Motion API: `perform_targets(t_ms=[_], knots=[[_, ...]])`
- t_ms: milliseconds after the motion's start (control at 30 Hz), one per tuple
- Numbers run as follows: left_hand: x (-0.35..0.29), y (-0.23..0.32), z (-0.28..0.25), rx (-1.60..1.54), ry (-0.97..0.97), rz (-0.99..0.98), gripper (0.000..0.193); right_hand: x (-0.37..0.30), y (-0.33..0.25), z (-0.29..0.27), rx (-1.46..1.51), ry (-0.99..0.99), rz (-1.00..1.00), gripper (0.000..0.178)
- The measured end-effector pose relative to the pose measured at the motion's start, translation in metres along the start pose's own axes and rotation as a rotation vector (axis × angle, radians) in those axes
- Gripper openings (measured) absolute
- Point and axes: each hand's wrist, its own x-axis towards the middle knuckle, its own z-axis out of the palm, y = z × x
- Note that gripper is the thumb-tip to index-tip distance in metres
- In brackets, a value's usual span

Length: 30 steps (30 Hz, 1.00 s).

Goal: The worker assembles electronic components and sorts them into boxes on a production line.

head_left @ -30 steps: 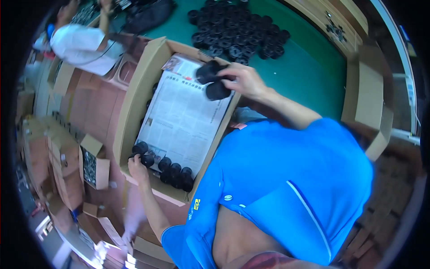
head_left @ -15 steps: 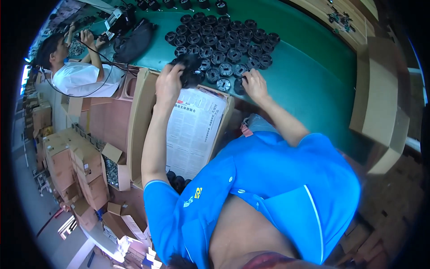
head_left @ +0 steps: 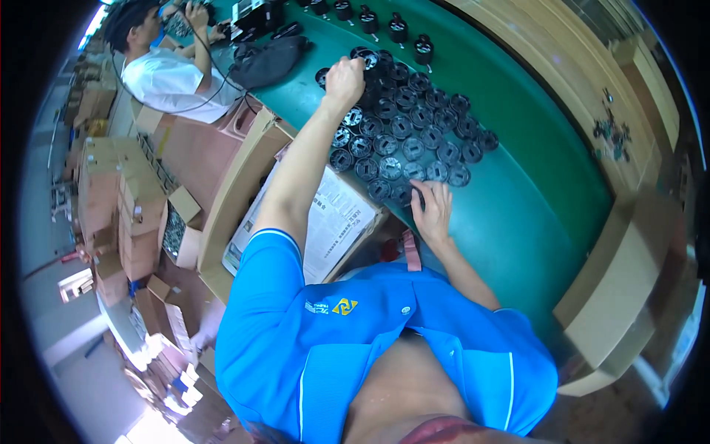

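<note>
Newspaper sheet (head_left: 336, 229) inside the carton (head_left: 235, 185) carries dense dark print with a few bolder headline lines. Shirt (head_left: 347, 348), on the near side of the carton, has a yellow diamond-shaped chest emblem with small pale lettering beside it.

Black round parts (head_left: 420, 116) packed in a cluster on the bench (head_left: 525, 207), beyond the carton and to its right. Glossy, disc-topped, most showing a slot-like recess mid-face. Row of black parts with stems (head_left: 398, 29) farther out from the carton.

Left hand (head_left: 345, 81) past the carton's far end, fingers curled over the cluster; can't tell if its grip has a part. Right hand (head_left: 433, 209) right of the carton, thumb and fingers at the cluster's near edge; can't confirm a hold.

Carton is plain brown board; bench top smooth, green.
</note>
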Motion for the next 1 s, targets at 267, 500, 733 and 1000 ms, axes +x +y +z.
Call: perform_targets(t_ms=[267, 500, 733, 1000], knots=[[-0.050, -0.033, -0.005, -0.102, 0.177, -0.103, 0.037, 0.013, -0.033, 0.019, 0.243, -0.163, -0.246, 0.027], [-0.328, -0.151, -0.031, -0.349, 0.381, -0.586, 0.047, 0.014, -0.139, 0.107, 0.379, -0.641, -0.588, 0.030], [-0.672, -0.155, -0.059, -0.025, -0.008, -1.434, 0.039, -0.089, -0.298, 0.290, 0.552, -1.042, -1.198, 0.022], [-0.720, -0.127, -0.030, -0.018, 0.014, -1.533, 0.044, -0.256, -0.371, 0.361, 0.082, -0.933, -1.638, 0.015]])
